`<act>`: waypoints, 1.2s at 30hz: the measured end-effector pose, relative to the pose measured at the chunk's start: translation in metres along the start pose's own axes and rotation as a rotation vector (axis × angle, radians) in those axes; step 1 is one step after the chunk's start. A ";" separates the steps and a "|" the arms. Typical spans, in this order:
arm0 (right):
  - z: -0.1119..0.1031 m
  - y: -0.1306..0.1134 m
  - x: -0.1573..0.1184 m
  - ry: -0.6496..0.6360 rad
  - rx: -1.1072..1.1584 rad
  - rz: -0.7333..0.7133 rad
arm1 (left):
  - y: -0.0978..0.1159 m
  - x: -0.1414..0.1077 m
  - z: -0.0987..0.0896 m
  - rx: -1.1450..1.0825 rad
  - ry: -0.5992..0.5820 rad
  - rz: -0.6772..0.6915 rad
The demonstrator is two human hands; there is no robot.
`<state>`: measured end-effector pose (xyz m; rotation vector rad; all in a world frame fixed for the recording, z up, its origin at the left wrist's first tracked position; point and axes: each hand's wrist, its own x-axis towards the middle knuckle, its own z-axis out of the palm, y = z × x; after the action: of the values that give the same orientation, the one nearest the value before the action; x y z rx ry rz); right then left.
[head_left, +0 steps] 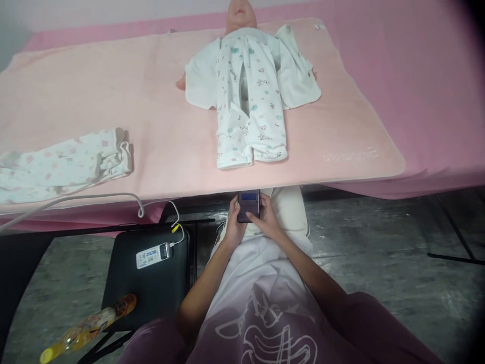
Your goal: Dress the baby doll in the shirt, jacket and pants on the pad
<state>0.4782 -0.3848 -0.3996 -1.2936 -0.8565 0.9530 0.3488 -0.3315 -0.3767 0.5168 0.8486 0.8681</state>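
Observation:
A dark smartphone (248, 206) with a lit screen is held low in front of my body, just below the table's near edge. My left hand (234, 225) grips its left side. My right hand (266, 218) grips its right side, with the thumb over the lower screen. Beyond the phone, a baby doll (241, 16) lies on its back on a pink mat (159, 111). White printed baby pants (261, 101) lie over its front and legs, and a white baby top (202, 76) is spread at both sides. The upper part of the doll's head is cut off by the frame.
Folded printed baby clothes (64, 164) lie at the mat's left. A white power bank (153, 256) with a cable (113, 195) rests on a black stool (147, 288), beside a yellow-capped bottle (89, 331). A pink cloth (417, 101) covers the table; thin dark legs (452, 257) stand at right.

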 end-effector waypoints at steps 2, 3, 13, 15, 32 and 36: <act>0.000 0.001 -0.001 -0.015 -0.021 -0.007 | 0.000 0.001 0.001 0.032 0.028 0.013; 0.000 0.001 -0.002 -0.019 -0.027 -0.005 | 0.000 0.001 0.001 0.046 0.040 0.019; -0.001 -0.003 -0.001 -0.023 -0.002 0.019 | 0.001 -0.001 -0.003 -0.002 0.002 0.001; -0.003 -0.005 -0.001 -0.040 0.051 0.038 | 0.001 -0.001 -0.002 0.008 -0.005 -0.005; 0.002 -0.005 0.006 0.045 -0.007 0.053 | 0.000 -0.002 -0.004 0.001 0.003 -0.016; 0.003 -0.003 0.007 0.054 0.006 0.046 | -0.001 0.000 -0.004 -0.012 0.014 0.001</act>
<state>0.4779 -0.3772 -0.3968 -1.3330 -0.7843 0.9524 0.3456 -0.3321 -0.3797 0.5016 0.8551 0.8782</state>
